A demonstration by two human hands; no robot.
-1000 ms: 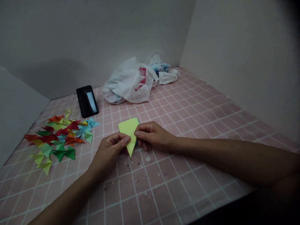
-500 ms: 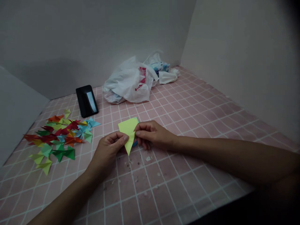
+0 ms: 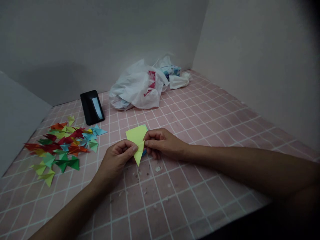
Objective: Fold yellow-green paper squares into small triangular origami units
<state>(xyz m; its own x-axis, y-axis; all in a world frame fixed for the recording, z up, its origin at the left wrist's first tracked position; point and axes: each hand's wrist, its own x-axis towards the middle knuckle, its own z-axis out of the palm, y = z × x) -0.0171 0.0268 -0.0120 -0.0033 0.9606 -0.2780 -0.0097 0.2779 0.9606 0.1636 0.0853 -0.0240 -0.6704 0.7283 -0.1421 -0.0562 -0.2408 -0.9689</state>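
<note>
A yellow folded paper (image 3: 138,157), its lower point aimed toward me, is pinched between both hands near the middle of the table. The thumb of my left hand (image 3: 120,156) presses its left side against curled fingers. At its right edge, the thumb and index finger of my right hand (image 3: 162,142) grip a corner. Just beyond lies a stack of paper sheets (image 3: 136,132) with a yellow one on top and a bluish edge showing. Where the held paper ends and the stack begins is hard to make out.
Several folded paper pieces (image 3: 62,163) in red, green, yellow, orange and blue lie at the left. A black phone-like device (image 3: 92,108) rests behind them. A white plastic bag (image 3: 137,86) and a crumpled wrapper (image 3: 178,81) sit at the back. Paper scraps (image 3: 158,169) dot the pink checked cloth (image 3: 215,116).
The lower tip of the yellow paper has shifted very slightly right. Both hands keep their pinch in nearly the same place.
</note>
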